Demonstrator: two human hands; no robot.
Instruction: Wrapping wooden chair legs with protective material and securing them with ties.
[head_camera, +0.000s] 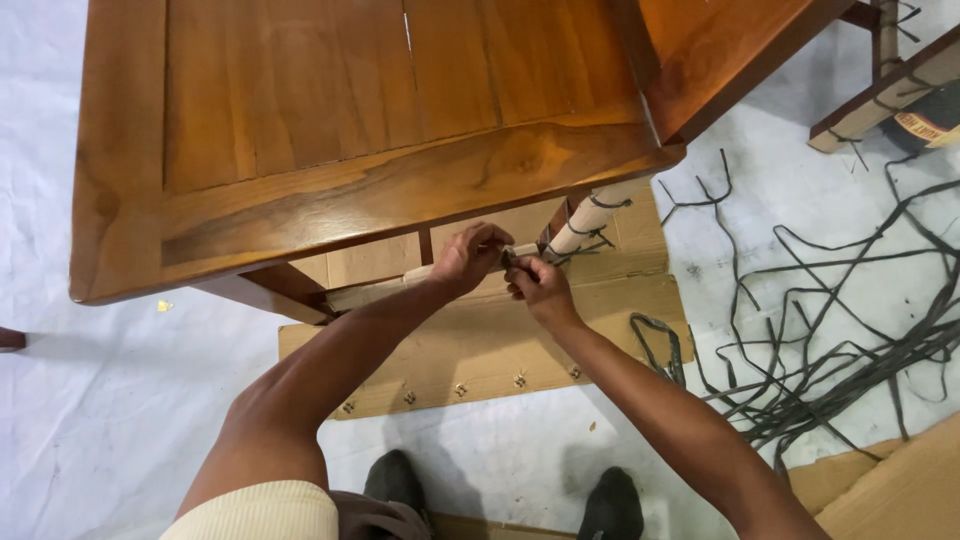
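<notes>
Head view, left hand: fingers curled, pinching a small pale wrapped piece.
Right hand: touching it, fingers closed on the same piece.
Above: wooden table.
Right: wrapped leg, dark straps.
Below: cardboard.

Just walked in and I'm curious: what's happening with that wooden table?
A person leans over a brown wooden table. Both hands meet under its edge, at a paper-wrapped leg: the left hand and right hand pinch a small piece of wrapping. Flattened cardboard lies beneath, loose dark straps alongside.
</notes>
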